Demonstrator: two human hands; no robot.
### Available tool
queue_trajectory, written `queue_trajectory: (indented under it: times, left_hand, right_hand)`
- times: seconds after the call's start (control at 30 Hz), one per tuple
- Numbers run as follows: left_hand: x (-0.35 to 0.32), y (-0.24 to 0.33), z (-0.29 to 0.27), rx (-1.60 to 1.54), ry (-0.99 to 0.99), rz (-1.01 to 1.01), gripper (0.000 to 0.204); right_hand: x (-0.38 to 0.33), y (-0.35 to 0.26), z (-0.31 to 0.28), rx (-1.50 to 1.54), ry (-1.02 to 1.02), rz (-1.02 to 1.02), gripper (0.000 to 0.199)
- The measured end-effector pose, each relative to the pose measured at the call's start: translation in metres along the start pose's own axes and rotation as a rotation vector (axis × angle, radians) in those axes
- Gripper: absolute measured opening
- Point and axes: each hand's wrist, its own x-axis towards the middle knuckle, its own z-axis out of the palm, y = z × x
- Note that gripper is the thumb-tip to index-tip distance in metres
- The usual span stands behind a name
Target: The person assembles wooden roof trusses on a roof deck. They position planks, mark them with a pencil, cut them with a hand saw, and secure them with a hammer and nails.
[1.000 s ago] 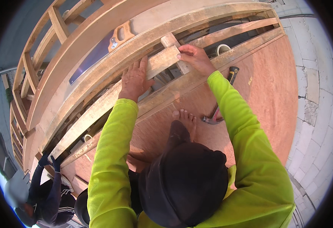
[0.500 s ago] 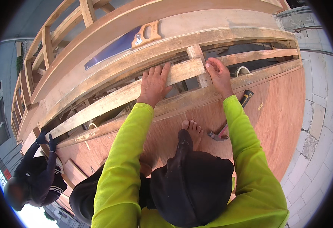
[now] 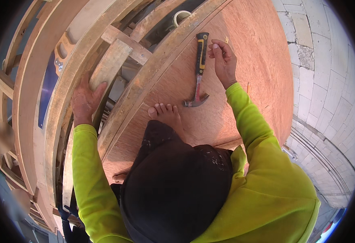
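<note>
My left hand (image 3: 87,99) grips a long pale wooden plank (image 3: 112,61), thumb on the near side and fingers over the far edge. The plank's upper end lies over a short wooden crosspiece (image 3: 139,52) between the curved beams. My right hand (image 3: 225,65) is above the plywood, with thumb and fingers drawn together in a pinch; I cannot make out whether something small is between them. Just left of it, apart from the fingers, a claw hammer (image 3: 201,56) with a black and yellow handle lies on the plywood, its head near my bare foot (image 3: 167,115).
A handsaw (image 3: 50,87) with a blue blade and wooden handle lies along the curved frame at left. A co-worker's dark-gloved hands (image 3: 69,211) are at the plank's lower end. A pale ring (image 3: 181,17) sits among the beams. Beyond the plywood (image 3: 254,52) is paved ground (image 3: 323,73).
The view has turned to the right. My right hand has left the plank's end and moved over beside the hammer. My left hand is still on the plank.
</note>
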Motion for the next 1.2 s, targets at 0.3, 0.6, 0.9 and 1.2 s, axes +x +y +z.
queue_trajectory:
  times: [0.3,0.6,0.9,1.2]
  left_hand:
    - [0.011,0.004,0.013,-0.264,-0.015,0.094,0.071]
    - [-0.016,0.003,-0.004,-0.084,0.023,-0.047,0.099]
    - [-0.037,0.008,-0.007,0.111,0.061,-0.024,0.108]
    - [-0.081,-0.019,0.028,0.196,0.181,-0.157,0.096]
  right_hand:
    - [-0.164,0.15,-0.276,-0.953,0.377,0.328,0.031]
    - [-0.137,0.191,-0.227,-1.039,0.39,0.365,0.031]
    - [-0.027,0.016,-0.019,-0.251,-0.052,0.004,0.049]
    - [-0.002,-0.028,0.159,-0.249,-0.533,-0.303,0.045]
